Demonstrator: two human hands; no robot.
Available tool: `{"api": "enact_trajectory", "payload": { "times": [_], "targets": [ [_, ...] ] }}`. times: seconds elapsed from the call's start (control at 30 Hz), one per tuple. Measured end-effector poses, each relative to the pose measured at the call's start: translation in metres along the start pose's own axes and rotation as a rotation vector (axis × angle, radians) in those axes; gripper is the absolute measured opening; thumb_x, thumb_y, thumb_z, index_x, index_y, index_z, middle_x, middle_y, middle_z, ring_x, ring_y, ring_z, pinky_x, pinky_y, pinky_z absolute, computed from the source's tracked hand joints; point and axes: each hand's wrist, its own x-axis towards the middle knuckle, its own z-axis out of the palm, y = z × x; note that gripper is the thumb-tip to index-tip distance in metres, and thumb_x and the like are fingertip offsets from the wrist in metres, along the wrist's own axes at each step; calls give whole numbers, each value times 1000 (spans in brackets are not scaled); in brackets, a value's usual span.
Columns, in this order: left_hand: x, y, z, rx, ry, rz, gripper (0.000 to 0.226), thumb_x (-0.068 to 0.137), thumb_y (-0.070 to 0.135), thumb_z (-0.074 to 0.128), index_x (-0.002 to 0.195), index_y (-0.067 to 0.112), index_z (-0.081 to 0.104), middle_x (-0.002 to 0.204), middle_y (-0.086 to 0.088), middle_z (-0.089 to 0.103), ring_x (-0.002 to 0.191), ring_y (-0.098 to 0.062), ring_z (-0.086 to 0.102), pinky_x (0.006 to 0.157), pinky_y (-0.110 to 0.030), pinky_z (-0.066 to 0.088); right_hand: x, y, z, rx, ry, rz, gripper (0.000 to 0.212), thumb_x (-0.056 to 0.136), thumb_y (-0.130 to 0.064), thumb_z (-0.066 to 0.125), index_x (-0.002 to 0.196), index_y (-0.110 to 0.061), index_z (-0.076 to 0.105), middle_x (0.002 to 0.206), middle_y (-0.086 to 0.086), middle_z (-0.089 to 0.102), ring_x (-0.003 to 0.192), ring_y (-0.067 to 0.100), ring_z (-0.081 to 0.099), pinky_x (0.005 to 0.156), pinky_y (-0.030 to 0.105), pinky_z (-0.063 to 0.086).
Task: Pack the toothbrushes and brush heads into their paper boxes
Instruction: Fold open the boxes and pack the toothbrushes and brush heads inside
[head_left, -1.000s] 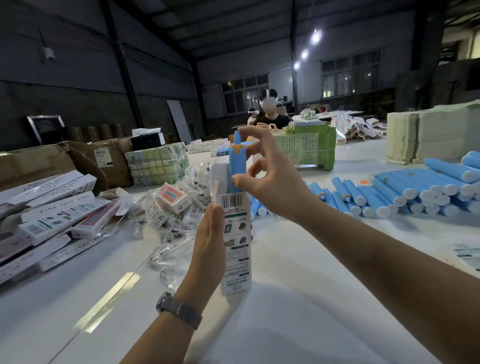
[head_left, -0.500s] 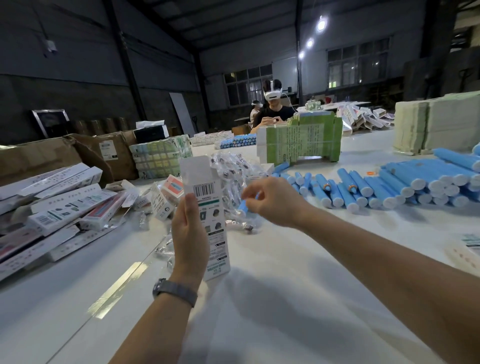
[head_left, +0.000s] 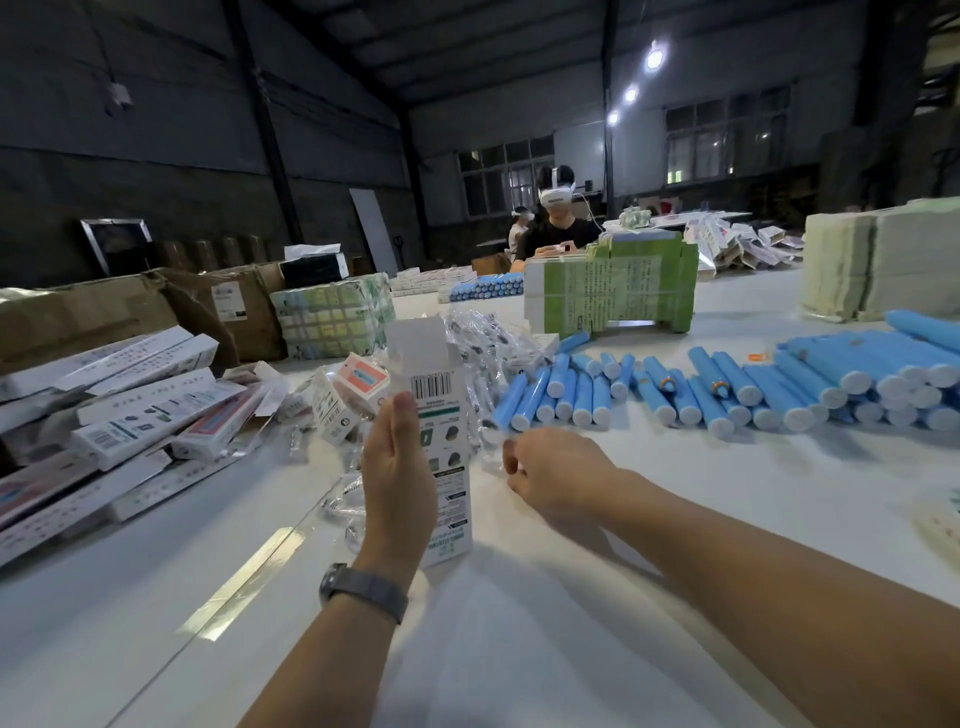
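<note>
right hand (head_left: 550, 480) dropped toward table, curled empty, left hand (head_left: 397, 467) gripping paper box (head_left: 441, 415)

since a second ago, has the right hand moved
Yes. The right hand dropped from the open top of the white paper box, where it held a blue toothbrush, down towards the white table beside the clear plastic brush-head packets.

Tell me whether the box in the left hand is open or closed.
Open. The box, held upright by the left hand, has its top flap standing straight up, not tucked in.
</note>
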Motion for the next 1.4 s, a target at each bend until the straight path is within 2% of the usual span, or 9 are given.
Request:
{"api": "enact_trajectory", "payload": {
  "times": [0.13,0.23,0.37,0.6,0.7,0.87,1.03,1.2,1.4],
  "targets": [
    [-1,-1,0,-28,-13,7,70,89,68,31,115,11,62,104,-21,69,90,-39,69,68,-44,62,1,7,-21,282,114,-3,17,87,-12,59,100,-21,66,87,-3,60,82,15,59,76,32,51],
    [-1,1,0,-62,-23,16,81,81,76,33,118,10,62,105,-20,70,89,-37,70,61,-28,58,-3,10,-51,614,299,-21,22,84,-4,64,97,-21,65,83,0,61,71,10,55,68,24,48],
    [-2,1,0,-96,-48,4,85,80,79,36,119,9,63,107,-19,71,90,-36,71,60,-24,56,-19,7,-92,1077,500,-100,28,85,3,66,97,-22,63,86,3,65,74,9,64,67,17,54],
    [-6,-3,1,-54,-110,73,80,80,76,32,115,11,64,100,-12,73,87,-24,72,61,-21,55,-43,-16,-137,1377,775,-248,24,81,9,62,91,-12,68,78,2,68,61,8,56,57,19,46],
    [-9,-1,2,-40,-120,132,68,83,72,32,112,19,64,97,-5,74,86,-18,73,63,-19,56,-53,-25,-149,1400,856,-322,23,77,3,63,94,-11,68,77,0,67,63,7,57,59,18,47],
    [-17,3,5,35,-188,243,38,92,55,31,104,32,58,96,28,70,89,3,67,66,-8,51,-63,-37,-154,1142,930,-427,37,74,9,65,95,-21,63,84,0,65,73,6,62,71,20,56],
    [-18,4,4,28,-208,291,38,92,53,32,106,31,59,96,22,71,88,-2,69,65,-13,53,-61,-37,-149,1018,901,-513,36,71,7,66,95,-19,60,82,2,59,68,12,56,65,28,55],
    [-19,4,3,22,-242,356,35,95,52,36,106,30,62,96,20,71,86,-2,69,64,-12,53,-60,-36,-142,974,883,-495,31,74,5,69,89,-21,63,75,-6,62,65,4,59,64,23,55],
    [-17,1,2,51,-212,334,33,94,57,35,98,40,62,91,14,70,81,-7,68,61,-15,54,-58,-38,-136,950,793,-542,28,75,5,73,82,-21,66,76,-6,66,68,13,65,64,25,55]
  ]
}}
